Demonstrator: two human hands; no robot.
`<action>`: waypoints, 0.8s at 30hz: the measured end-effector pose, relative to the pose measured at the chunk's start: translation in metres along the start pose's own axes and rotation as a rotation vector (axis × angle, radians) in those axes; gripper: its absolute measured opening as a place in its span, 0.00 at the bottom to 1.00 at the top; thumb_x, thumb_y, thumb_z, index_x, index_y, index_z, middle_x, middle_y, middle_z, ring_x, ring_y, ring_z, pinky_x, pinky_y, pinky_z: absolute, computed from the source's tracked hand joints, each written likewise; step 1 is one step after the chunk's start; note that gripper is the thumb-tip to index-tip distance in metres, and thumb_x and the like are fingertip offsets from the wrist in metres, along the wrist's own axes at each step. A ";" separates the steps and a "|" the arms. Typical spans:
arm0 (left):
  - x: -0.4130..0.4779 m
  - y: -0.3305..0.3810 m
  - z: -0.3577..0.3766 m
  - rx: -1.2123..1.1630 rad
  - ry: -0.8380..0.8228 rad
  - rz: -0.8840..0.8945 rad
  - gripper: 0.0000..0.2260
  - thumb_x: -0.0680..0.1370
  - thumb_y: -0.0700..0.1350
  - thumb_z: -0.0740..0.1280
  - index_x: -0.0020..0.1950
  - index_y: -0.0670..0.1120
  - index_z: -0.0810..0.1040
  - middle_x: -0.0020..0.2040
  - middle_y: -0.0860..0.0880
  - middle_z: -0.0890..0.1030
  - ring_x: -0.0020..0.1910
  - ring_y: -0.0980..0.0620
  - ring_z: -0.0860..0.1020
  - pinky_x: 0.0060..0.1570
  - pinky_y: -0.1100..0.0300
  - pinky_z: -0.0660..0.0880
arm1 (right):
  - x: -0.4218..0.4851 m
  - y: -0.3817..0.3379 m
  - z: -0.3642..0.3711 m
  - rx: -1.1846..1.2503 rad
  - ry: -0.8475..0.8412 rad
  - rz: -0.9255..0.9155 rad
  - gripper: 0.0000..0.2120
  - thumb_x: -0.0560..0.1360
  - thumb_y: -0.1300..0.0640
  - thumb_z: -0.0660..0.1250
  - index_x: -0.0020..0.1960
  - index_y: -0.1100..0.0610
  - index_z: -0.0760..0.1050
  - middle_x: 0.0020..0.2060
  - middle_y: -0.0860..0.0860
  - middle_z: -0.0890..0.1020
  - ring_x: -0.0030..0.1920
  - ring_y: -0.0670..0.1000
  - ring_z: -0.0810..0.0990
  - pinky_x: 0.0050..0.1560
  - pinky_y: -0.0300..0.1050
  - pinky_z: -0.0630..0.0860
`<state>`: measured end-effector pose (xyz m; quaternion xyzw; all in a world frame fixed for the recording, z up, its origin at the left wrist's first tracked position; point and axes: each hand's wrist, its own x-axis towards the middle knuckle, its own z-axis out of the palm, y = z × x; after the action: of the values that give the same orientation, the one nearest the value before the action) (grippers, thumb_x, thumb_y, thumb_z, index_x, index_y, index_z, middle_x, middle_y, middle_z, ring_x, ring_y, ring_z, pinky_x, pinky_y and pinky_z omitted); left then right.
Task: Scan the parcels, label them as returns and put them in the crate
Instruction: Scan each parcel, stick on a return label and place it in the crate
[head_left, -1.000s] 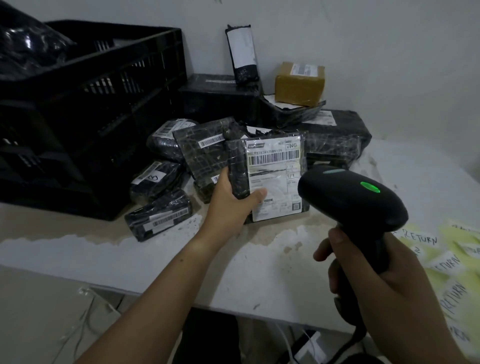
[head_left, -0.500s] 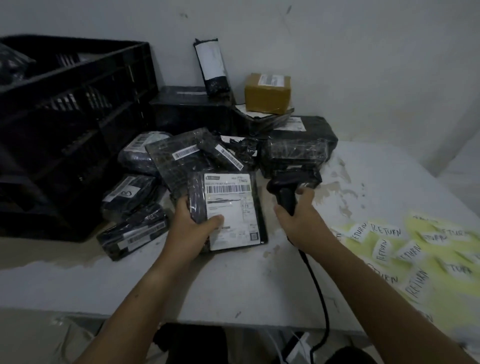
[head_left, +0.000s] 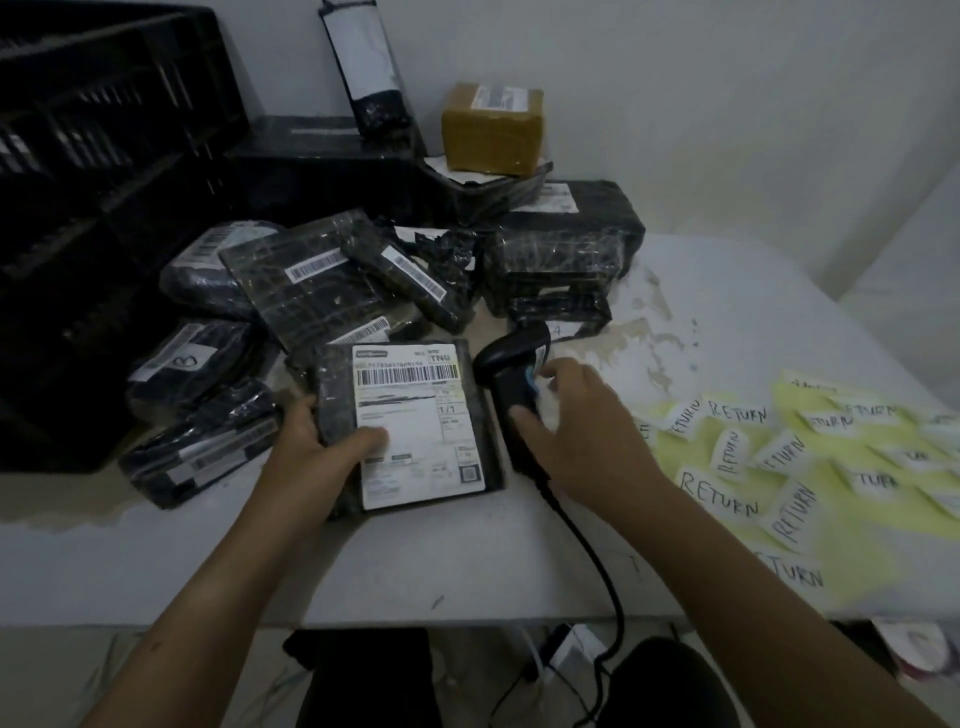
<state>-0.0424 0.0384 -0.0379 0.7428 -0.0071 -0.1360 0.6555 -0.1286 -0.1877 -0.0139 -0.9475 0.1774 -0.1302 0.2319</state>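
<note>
Your left hand (head_left: 322, 452) clamps the flat black parcel (head_left: 410, 426) at its left edge, label up, long axis running near to far. Your right hand (head_left: 582, 431) rests loosely spread on the scanner (head_left: 511, 384), which lies on the table (head_left: 467, 566), nose pointing far-right; its window is hidden.
</note>
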 end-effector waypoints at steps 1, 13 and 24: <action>-0.001 -0.002 -0.001 -0.006 -0.003 -0.017 0.21 0.76 0.37 0.72 0.66 0.49 0.72 0.53 0.55 0.83 0.51 0.52 0.83 0.46 0.56 0.77 | -0.003 0.010 -0.012 -0.017 0.060 -0.039 0.20 0.77 0.48 0.67 0.65 0.56 0.70 0.59 0.53 0.76 0.57 0.55 0.76 0.59 0.53 0.75; -0.028 -0.013 -0.004 -0.139 -0.089 -0.034 0.20 0.79 0.33 0.67 0.67 0.50 0.73 0.57 0.49 0.85 0.54 0.48 0.85 0.50 0.50 0.81 | 0.000 0.101 -0.063 -0.377 0.004 -0.107 0.12 0.68 0.51 0.78 0.49 0.53 0.82 0.54 0.52 0.82 0.48 0.55 0.78 0.48 0.49 0.76; -0.035 -0.013 -0.005 -0.053 -0.162 0.094 0.25 0.77 0.33 0.70 0.64 0.61 0.72 0.59 0.57 0.84 0.58 0.55 0.82 0.59 0.51 0.78 | 0.000 0.082 -0.067 0.144 0.256 0.021 0.02 0.77 0.59 0.68 0.45 0.56 0.78 0.39 0.49 0.82 0.39 0.48 0.80 0.40 0.44 0.75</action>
<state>-0.0769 0.0513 -0.0439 0.7104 -0.0913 -0.1650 0.6780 -0.1730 -0.2824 0.0042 -0.9022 0.2057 -0.2600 0.2761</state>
